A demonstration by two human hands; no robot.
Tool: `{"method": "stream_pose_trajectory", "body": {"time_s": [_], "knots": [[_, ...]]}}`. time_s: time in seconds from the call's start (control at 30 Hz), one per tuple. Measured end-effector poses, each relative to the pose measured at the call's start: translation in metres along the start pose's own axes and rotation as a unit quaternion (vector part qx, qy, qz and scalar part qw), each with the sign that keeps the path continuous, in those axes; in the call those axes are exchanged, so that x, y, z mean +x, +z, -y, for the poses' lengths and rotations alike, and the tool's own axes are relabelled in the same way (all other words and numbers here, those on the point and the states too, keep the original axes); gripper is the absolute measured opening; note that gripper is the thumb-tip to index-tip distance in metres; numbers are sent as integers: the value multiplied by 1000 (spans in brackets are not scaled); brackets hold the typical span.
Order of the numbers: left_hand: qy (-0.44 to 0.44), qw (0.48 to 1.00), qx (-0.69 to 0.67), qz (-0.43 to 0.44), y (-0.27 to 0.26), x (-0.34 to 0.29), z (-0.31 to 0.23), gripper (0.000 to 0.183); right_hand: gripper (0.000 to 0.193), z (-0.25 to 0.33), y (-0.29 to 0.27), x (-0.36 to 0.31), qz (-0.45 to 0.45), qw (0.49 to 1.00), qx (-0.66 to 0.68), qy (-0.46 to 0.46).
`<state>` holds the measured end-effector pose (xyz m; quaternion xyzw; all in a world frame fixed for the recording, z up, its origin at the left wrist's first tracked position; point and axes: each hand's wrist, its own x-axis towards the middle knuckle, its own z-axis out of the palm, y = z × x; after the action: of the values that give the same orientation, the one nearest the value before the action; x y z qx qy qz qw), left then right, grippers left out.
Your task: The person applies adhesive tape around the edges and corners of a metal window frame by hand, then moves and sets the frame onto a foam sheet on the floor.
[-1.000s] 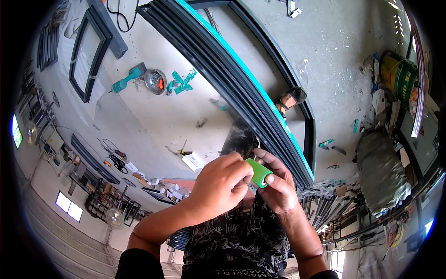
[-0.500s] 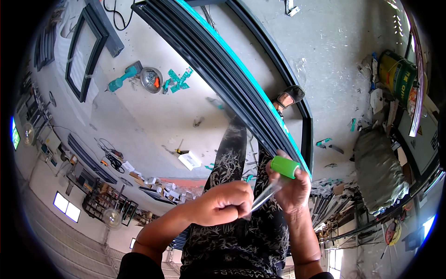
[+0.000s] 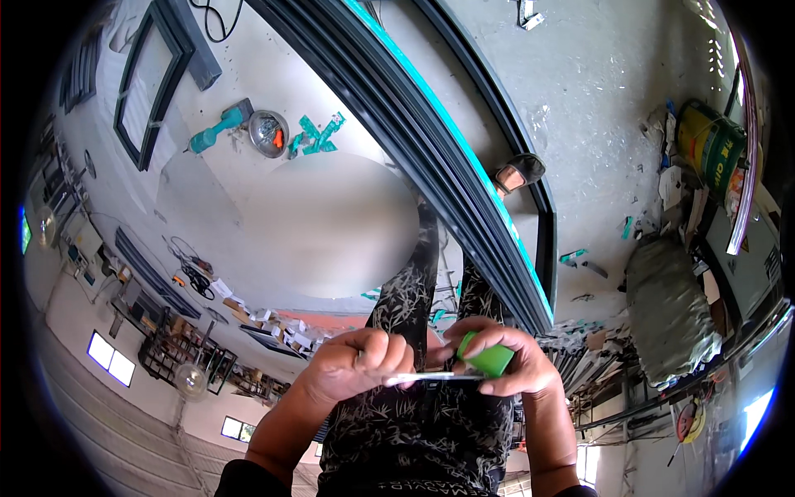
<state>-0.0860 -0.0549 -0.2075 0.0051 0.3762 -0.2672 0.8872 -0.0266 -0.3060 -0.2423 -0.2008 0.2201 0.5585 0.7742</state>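
In front of my legs, my right hand is closed around a small green roll, its thumb underneath and fingers over the top. A narrow whitish, see-through strip of film stretches taut from the roll to my left hand, whose fist pinches the other end. Just beyond the hands lies a long bundle of dark grey frame profiles, running from the upper left down toward my right hand. A bright teal strip runs along its right edge. Neither hand touches the bundle.
A dark curved frame lies right of the bundle, near my foot. At left are a teal power tool, a metal bowl and teal tape scraps. A drum stands at right. A blurred patch hides some floor.
My right hand has come down and away from the bundle's end, turning the green roll. My left hand has moved left and slightly up, and the film now runs nearly level.
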Motion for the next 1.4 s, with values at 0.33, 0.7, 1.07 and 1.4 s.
{"method": "stream_pose_trajectory", "body": {"time_s": [0.33,0.7,1.07,1.4], "knots": [[28,971,-95,-217,-131,68,53,15,39,18,-31,0,-275,903,-328,43],[80,966,-185,-162,-126,247,110,33,54,49,-165,36,-346,688,-632,-91],[95,965,-131,-204,-138,260,113,26,32,15,-205,70,-323,782,-530,-55],[207,954,159,-144,-132,277,92,14,24,29,-166,75,-412,725,-552,-31]]}}
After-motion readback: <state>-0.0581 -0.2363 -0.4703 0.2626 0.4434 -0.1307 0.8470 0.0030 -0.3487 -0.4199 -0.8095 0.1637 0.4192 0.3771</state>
